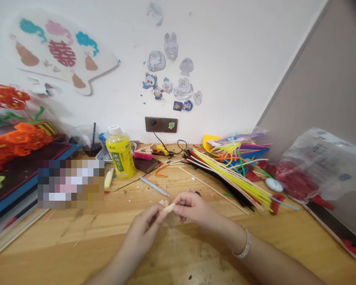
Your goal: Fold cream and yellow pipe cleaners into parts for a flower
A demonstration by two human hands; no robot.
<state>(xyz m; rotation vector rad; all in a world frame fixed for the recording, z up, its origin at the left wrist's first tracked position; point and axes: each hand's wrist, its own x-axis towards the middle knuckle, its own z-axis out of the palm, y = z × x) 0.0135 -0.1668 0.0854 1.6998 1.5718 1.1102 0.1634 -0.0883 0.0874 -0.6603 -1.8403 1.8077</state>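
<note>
Over the middle of the wooden table, both hands meet at a small cream piece (169, 207), which looks like bent pipe cleaner. My left hand (144, 226) pinches its lower left side between thumb and fingers. From the right, my right hand (192, 208) has thumb and forefinger closed on its other end, the remaining fingers curled. A paler tip (163, 202) stands out behind the fingers, and the exact shape is partly hidden. A small dark object (197, 193) shows just behind my right hand; I cannot make out what it is.
A bundle of pipe cleaners (240, 174) lies at back right, near a plastic bag (326, 166) with red material. Beyond my hands are a pen (154, 186) and a yellow drink bottle (120, 154). Orange fuzzy flowers (20, 140) stand left. A cord (163, 144) runs from the wall socket (161, 124).
</note>
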